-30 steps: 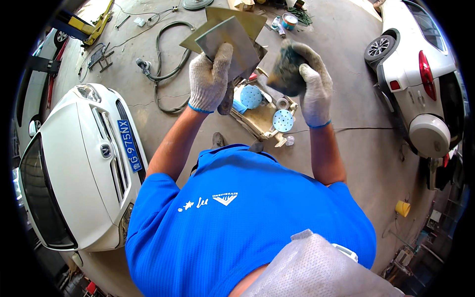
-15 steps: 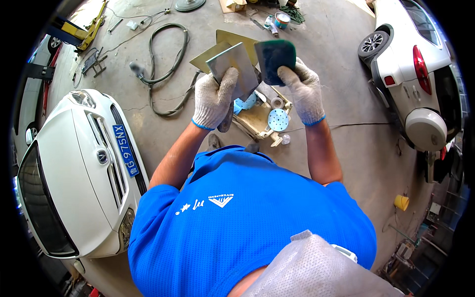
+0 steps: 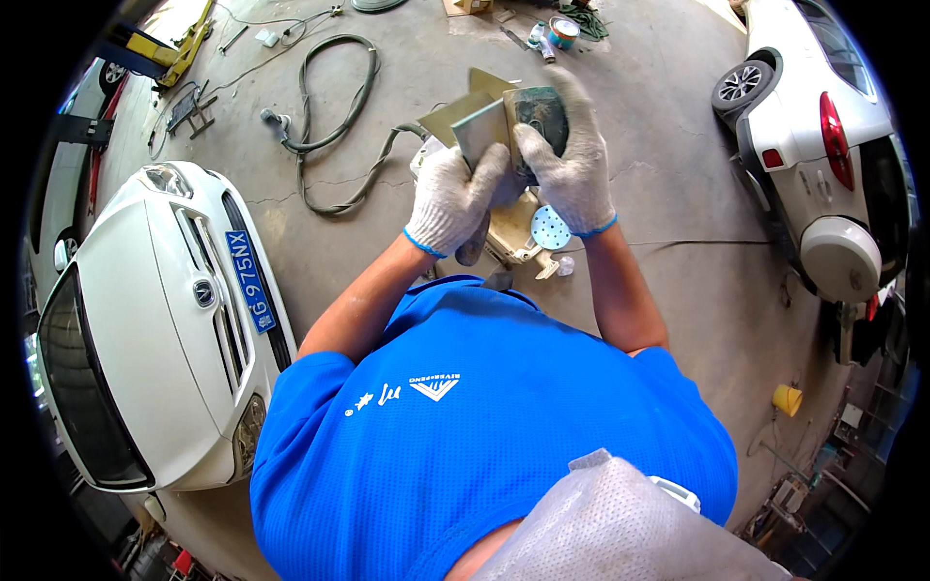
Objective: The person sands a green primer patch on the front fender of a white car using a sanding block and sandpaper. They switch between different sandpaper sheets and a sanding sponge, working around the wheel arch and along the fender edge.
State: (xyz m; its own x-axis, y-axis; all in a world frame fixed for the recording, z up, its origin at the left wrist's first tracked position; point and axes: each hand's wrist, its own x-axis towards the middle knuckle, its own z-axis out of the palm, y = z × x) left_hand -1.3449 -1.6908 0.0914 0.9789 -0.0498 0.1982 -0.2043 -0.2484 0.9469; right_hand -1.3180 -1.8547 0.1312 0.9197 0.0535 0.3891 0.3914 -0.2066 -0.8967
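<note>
My gloved left hand (image 3: 448,198) grips a small fan of flat, stiff plates that look like putty spreaders. The front one is a grey metal plate (image 3: 481,131), with an olive-yellow plate (image 3: 442,122) behind it. A dark handle (image 3: 473,248) sticks out below the same glove. In my gloved right hand (image 3: 576,184) is a dark green spreader (image 3: 547,114) with rounded corners, its near face smeared. The thumb presses that face, while the fingers reach up past its right edge. Its left edge meets or overlaps the grey plate.
Below my hands stands a beige piece (image 3: 513,232) with a light-blue perforated sanding disc (image 3: 550,229). An open can (image 3: 564,32) is beyond. A thick hose (image 3: 363,102) loops across the floor. White cars (image 3: 145,320) flank me left and right (image 3: 841,252).
My hands have come together, the right moving left and the left moving right. The green spreader now sits against the grey plate, and my right fingers have stretched upward.
</note>
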